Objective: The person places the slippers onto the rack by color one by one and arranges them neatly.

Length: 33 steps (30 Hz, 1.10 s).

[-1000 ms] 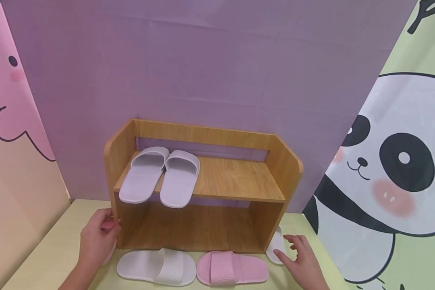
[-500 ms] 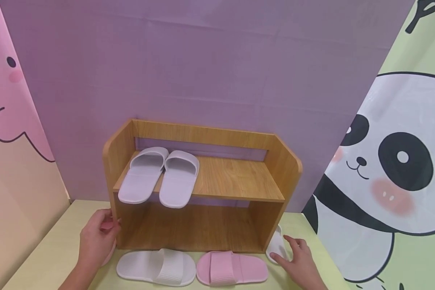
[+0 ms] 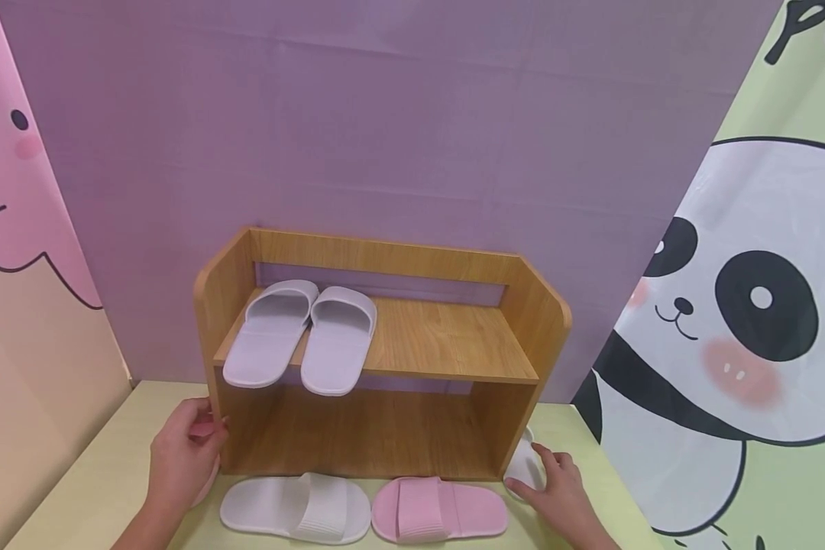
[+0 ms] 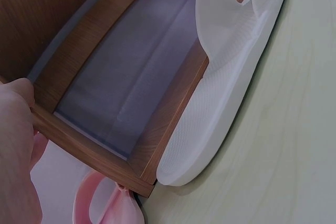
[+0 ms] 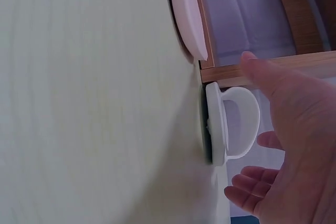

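Observation:
A small wooden shoe rack (image 3: 454, 336) stands against the backdrop. My left hand (image 3: 182, 454) grips the front edge of its left side panel (image 4: 79, 145), fingers on the outer side. Just below that hand, a pink slipper (image 4: 123, 208) lies beside the panel, mostly hidden in the head view. My right hand (image 3: 557, 489) is at the right panel, thumb at its front edge (image 5: 299, 62) and fingers spread apart. Between thumb and fingers sits a white slipper (image 5: 216, 124) on the table, its strap facing the palm without being held.
On the upper shelf, a pair of pale slippers (image 3: 337, 351) sits at the left, toes overhanging the edge. A white slipper (image 3: 261, 504) and a pink slipper (image 3: 477, 512) lie sideways before the rack on the pale table (image 3: 89, 473). Purple backdrop (image 3: 385, 137) rises behind.
My right hand has shifted left, closer to the white slipper and the rack's right panel. The left hand holds its place on the rack. The slippers have not moved.

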Motion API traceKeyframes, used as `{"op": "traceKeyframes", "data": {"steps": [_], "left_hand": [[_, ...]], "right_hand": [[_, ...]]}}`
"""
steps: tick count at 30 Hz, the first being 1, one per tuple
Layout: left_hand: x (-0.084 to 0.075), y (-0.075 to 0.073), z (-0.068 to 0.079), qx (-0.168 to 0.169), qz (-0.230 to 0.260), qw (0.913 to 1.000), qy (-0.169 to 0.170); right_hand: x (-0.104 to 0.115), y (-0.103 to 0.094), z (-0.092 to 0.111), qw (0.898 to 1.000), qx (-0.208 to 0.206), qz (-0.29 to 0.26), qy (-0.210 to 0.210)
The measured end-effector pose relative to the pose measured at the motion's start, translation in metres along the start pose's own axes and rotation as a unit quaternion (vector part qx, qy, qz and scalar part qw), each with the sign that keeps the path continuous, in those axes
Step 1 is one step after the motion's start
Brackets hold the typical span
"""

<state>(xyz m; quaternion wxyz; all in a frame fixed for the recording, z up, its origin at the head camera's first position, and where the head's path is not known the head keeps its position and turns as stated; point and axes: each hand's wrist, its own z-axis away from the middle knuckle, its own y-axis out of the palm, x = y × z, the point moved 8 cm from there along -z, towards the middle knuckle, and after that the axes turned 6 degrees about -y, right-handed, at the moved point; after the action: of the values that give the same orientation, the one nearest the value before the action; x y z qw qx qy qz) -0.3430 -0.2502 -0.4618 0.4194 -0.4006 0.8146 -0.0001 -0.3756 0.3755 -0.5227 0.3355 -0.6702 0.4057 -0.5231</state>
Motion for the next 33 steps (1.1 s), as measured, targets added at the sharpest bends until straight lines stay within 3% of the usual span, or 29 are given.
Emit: {"op": "traceKeyframes", "data": {"steps": [9,21,33], "left_hand": [[0.002,0.001,0.001,0.001,0.005,1.0000,-0.001],[0.001,0.000,0.002,0.000,-0.001,1.0000,-0.002],[0.000,0.001,0.001,0.009,-0.003,0.9998,-0.016]], "right_hand": [[-0.010,0.015,-0.005,0.999,0.031,-0.005,0.016],[-0.003,0.026,-0.011,0.998,0.046,0.031,0.027],[-0.007,0.022,-0.010,0.999,0.040,0.011,0.017]]}}
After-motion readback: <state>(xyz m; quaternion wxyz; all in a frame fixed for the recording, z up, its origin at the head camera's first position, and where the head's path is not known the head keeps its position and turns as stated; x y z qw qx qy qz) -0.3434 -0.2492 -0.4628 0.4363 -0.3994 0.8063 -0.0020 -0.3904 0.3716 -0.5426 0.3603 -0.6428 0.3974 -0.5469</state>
